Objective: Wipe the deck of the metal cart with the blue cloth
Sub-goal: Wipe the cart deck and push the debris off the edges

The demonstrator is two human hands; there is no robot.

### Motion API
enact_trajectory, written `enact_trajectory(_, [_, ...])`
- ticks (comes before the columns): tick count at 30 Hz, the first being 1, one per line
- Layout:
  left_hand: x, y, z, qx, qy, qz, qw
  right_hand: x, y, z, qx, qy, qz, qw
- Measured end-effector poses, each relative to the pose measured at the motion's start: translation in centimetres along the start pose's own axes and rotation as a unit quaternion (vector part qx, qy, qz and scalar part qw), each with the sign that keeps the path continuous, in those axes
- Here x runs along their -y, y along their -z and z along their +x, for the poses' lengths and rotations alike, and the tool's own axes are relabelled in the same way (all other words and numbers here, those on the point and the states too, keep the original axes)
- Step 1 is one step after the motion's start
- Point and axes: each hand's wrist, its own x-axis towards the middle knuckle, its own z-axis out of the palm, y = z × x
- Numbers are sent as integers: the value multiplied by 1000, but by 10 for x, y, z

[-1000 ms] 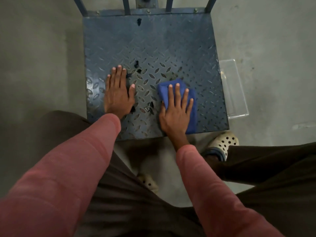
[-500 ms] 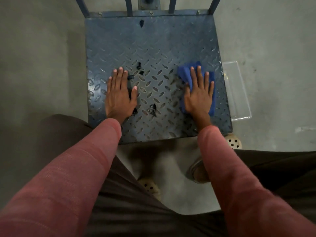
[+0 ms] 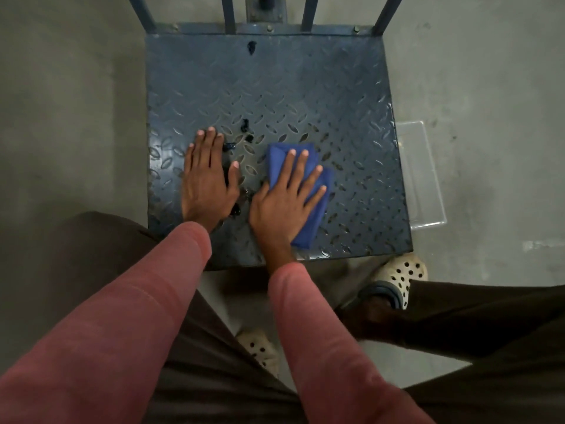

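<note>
Currently, the blue cloth (image 3: pixel 307 231) lies folded on the deck (image 3: pixel 305 87) of the metal cart, in the near half and slightly right of centre. The right hand (image 3: pixel 284 203) lies flat on top of it, palm down, fingers straight and slightly spread. The fingers are not curled round the fabric. Cloth shows beyond the fingertips and along the hand's right side down to the wrist.

The left hand (image 3: pixel 208 182) lies flat on the bare deck just beside the right hand, palm down. Its fingers are straight and close together, the thumb is angled out to the right, and it holds nothing.

The deck is blue-grey tread plate with a raised oval pattern. Small dark fragments (image 3: pixel 244 125) lie on it beyond and between the two hands, and one more dark mark (image 3: pixel 251 47) sits near the far edge. Four uprights (image 3: pixel 228 13) rise from the far edge.

One container is in view: a clear plastic tub (image 3: pixel 422 179) on the floor (image 3: pixel 70 117), close against the right edge of the deck and partly hidden by it. The grey floor shows through its base.

Both forearms wear pink-red sleeves (image 3: pixel 122 316). Pale perforated shoes (image 3: pixel 400 273) stand on the floor at the near edge of the cart.
</note>
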Motion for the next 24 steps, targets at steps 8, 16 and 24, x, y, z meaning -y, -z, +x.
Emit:
enact_trajectory(8, [1, 1, 1, 1, 0, -14, 1000, -16, 4, 62, 9, 123, -3, 992])
enact_trajectory(16, [-1, 3, 1, 11, 5, -2, 1000, -103, 25, 44, -48, -81, 3, 996])
enact_trajectory(24, [-1, 2, 3, 8, 7, -2, 1000, 9, 4, 99, 10, 115, -39, 993])
